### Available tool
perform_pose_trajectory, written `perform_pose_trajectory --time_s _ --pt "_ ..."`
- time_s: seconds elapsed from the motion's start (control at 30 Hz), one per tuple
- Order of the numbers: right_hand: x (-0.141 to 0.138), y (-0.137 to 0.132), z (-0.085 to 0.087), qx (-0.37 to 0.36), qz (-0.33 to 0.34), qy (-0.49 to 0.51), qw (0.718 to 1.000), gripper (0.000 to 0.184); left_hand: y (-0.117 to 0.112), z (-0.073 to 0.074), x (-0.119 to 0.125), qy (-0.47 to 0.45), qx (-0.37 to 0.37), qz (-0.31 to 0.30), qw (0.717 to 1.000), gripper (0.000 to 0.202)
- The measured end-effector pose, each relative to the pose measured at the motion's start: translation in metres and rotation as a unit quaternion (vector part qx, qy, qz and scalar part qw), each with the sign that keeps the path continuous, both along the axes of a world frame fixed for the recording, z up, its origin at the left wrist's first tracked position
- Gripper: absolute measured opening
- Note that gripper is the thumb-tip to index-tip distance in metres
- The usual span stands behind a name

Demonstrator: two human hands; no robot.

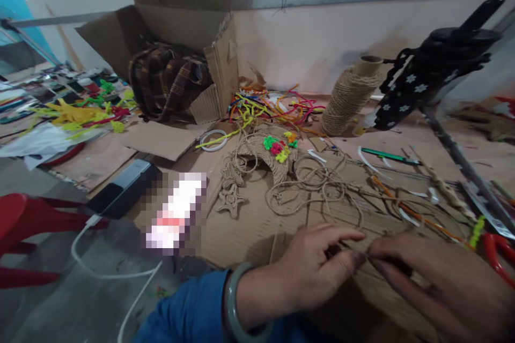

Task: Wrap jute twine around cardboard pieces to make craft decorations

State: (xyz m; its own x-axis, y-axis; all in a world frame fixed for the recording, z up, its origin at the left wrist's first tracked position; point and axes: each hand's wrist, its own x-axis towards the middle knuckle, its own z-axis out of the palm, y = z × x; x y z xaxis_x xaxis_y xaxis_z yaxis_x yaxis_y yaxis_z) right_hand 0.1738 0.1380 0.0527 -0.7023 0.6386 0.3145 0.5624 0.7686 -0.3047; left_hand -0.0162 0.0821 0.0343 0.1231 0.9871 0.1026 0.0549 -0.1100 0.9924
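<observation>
My left hand (317,265), with a green bangle (232,300) at the wrist, is closed in a pinch over the cardboard. Its fingertips nearly meet those of my right hand (438,278), which is pinched too and slightly blurred. Between them is a thin strand that looks like jute twine; the fingers mostly hide it. Loose loops of jute twine (322,193) lie just beyond the hands. Farther back rests a twine-wrapped crescent (257,150) bearing small green, pink, yellow and orange flowers. Twine stars (232,201) lie at its left.
A twine spool (350,99) and a black flowered umbrella (414,77) stand at the back right. Red-handled scissors (497,254) lie far right, a green cutter (390,155) nearer the middle. An open carton (225,64) holds plaid cloth. A phone (177,214) lies left, a red stool (24,225) beyond.
</observation>
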Motion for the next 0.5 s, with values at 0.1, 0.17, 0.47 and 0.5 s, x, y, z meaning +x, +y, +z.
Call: perform_pose_trajectory --time_s 0.1,0.17,0.47,0.5 --pt "0.007 0.010 0.006 0.049 0.044 0.004 0.998 0.018 0.000 -0.003 0.000 -0.013 -0.046 0.014 0.999 0.020" --pt "0.023 0.022 0.002 0.063 0.028 -0.025 0.997 0.019 0.000 -0.006 0.000 -0.095 -0.053 0.071 0.991 0.021" --pt "0.116 0.058 -0.013 0.080 -0.166 -0.034 0.982 0.027 0.004 -0.017 -0.004 -0.218 -0.003 0.218 0.951 0.030" --pt "0.122 0.058 -0.012 0.085 -0.203 -0.019 0.975 0.029 0.004 -0.017 -0.004 -0.207 0.004 0.216 0.954 0.029"
